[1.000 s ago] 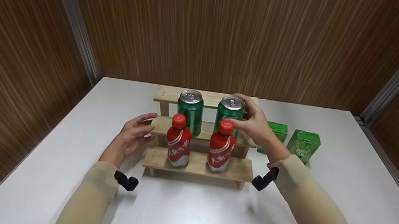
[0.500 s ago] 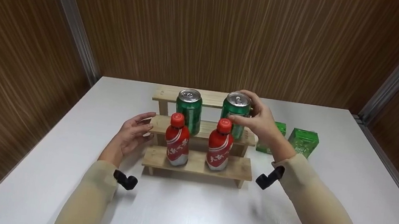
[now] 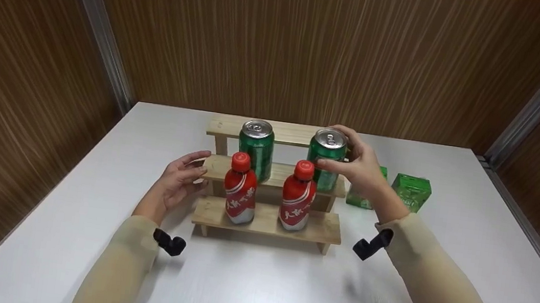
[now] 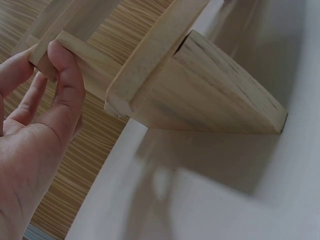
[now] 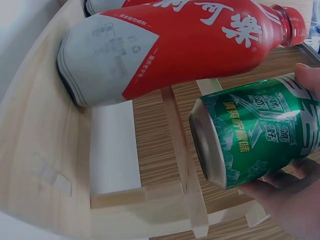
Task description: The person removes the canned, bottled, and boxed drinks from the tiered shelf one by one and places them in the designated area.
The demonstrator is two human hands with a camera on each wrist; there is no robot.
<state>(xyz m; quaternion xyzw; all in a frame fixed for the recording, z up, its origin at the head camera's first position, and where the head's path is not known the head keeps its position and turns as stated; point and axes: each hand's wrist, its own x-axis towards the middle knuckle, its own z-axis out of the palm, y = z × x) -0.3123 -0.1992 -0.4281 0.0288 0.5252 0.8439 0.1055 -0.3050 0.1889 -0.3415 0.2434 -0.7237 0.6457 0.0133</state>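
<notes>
A three-step wooden rack (image 3: 211,214) stands on the table. My left hand (image 3: 178,181) pinches the left end of its middle step between thumb and fingers, seen close in the left wrist view. With thumb in front and fingers behind, my right hand (image 3: 363,170) grips a green drink can (image 5: 262,130) at the right end of the middle step. Whether the can's base touches the wood, I cannot tell. Another green can (image 3: 257,147) is upright on the same step, further left. Two red bottles, one left (image 3: 240,194) and one right (image 3: 297,201), stand on the lowest step.
Two green cartons, one partly behind my right wrist (image 3: 359,199) and one further right (image 3: 412,192), stand on the white table (image 3: 243,287) right of the rack. Brown wood-grain panels (image 3: 283,45) close off the back and sides. The rack's top step (image 3: 293,133) holds nothing visible.
My right hand has shifted the can to the right along the middle step, and its pull tab has turned. The left hand has kept its place on the rack.
</notes>
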